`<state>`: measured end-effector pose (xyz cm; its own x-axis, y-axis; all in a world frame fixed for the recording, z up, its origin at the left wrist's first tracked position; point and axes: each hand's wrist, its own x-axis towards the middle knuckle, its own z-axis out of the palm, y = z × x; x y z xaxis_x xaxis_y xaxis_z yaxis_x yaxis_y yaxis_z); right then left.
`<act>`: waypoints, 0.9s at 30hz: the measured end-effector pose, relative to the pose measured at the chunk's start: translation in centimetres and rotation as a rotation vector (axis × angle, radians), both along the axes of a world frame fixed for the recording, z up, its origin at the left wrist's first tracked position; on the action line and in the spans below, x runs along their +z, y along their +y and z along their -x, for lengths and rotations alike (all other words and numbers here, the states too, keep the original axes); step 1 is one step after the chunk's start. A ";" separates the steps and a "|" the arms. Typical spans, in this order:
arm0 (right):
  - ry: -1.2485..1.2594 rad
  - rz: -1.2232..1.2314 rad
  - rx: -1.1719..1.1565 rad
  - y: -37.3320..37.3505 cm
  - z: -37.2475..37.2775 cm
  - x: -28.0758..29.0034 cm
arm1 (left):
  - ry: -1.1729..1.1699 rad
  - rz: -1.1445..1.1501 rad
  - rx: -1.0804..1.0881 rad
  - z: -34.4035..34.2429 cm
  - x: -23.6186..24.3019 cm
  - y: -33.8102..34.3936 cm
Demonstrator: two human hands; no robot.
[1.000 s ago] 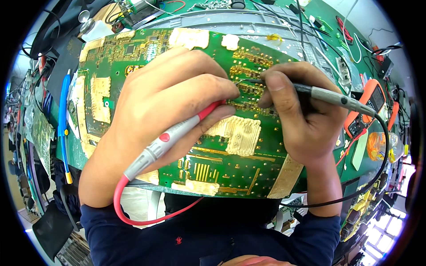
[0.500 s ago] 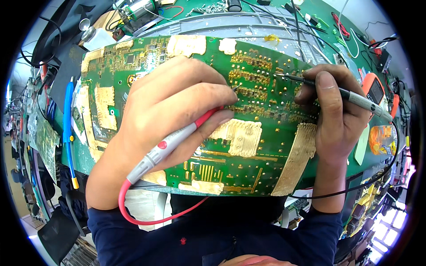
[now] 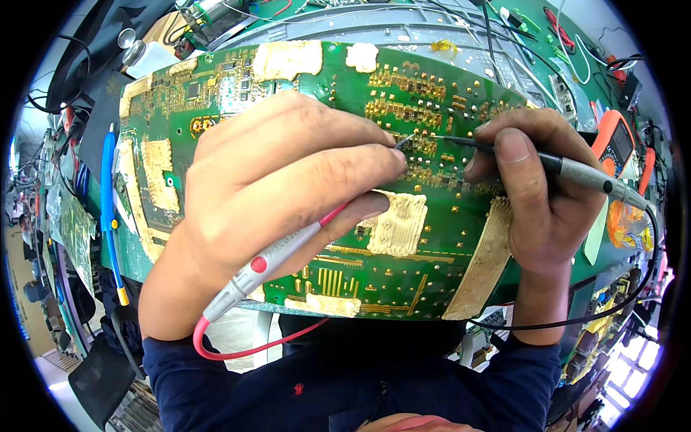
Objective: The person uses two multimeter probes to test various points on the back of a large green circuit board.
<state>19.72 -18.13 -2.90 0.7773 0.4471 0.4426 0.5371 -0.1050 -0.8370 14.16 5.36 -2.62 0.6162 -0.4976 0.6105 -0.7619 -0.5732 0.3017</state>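
Note:
A large green circuit board with rows of gold components and cream-coloured patches lies in front of me. My left hand is closed round a red and grey test probe, its dark tip coming out past my fingertips over the middle rows of components. From the right, my right hand grips a black and grey test probe whose thin tip points left. Both tips sit close together at the same group of parts; whether they touch the contacts I cannot tell. My left hand hides part of the board's left half.
An orange multimeter stands beyond my right hand, near an orange-yellow plastic bag. A blue tool with a yellow end lies left of the board. A grey tray is behind it. Black and red probe leads loop near my forearms.
The left probe's tip has moved right and the right probe's tip left and slightly down, bringing them nearer each other. The board appears shifted slightly up and left in view.

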 end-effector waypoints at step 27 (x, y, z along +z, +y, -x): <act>-0.506 0.111 0.093 0.2 -0.9 -0.8 | 0.005 -0.023 -0.006 -0.2 -0.3 0.2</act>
<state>20.67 -17.89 -3.72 0.4331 0.5698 0.6984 0.8826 -0.1106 -0.4570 14.36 5.60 -2.88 0.6162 -0.5153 0.5956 -0.7638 -0.5754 0.2924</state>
